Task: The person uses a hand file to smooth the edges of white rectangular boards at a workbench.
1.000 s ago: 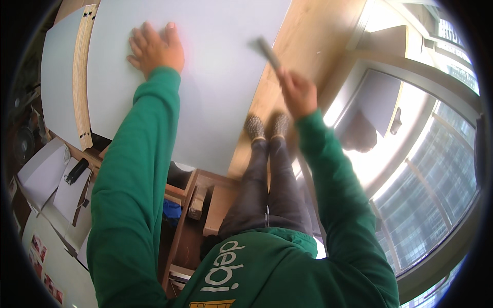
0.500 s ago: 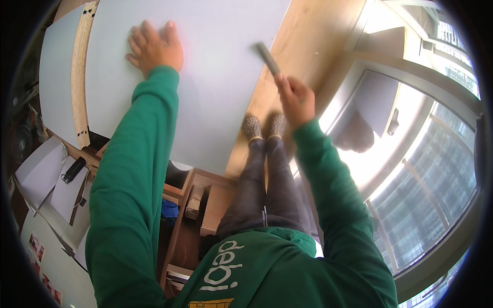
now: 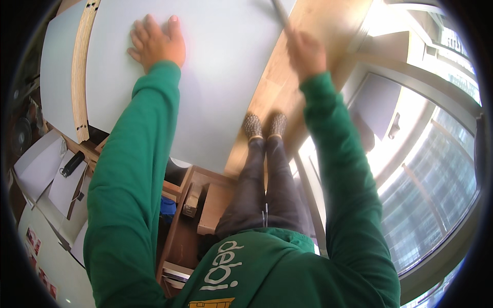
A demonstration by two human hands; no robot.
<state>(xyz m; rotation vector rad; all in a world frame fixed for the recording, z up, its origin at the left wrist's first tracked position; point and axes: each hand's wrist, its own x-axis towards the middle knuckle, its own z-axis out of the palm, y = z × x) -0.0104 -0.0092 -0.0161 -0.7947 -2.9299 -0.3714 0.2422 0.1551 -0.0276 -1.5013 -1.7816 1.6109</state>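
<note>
My left hand (image 3: 158, 43) lies flat on a large pale grey panel (image 3: 215, 92), fingers spread and nothing in its grasp. Beyond the panel's right edge, my right hand (image 3: 306, 55) is closed around a slim grey-brown stick-like tool (image 3: 280, 11). The tool points up and to the left, over the panel's far right part. Its far end runs out of the picture at the top, and blur hides its exact kind. Along the panel's left side runs a raw wood-coloured board edge (image 3: 81, 77) with small dark fittings near both ends.
My feet (image 3: 264, 126) stand on the wood floor (image 3: 280, 79) beside the panel. An open brown drawer (image 3: 177, 254) with cardboard boxes (image 3: 218, 208) is near my left leg. A black cylinder (image 3: 73, 163) lies on white sheets at left. A window (image 3: 431, 190) fills the right.
My right hand has moved up and slightly right with the tool, whose tip has left the picture. The left hand has stayed on the panel.
</note>
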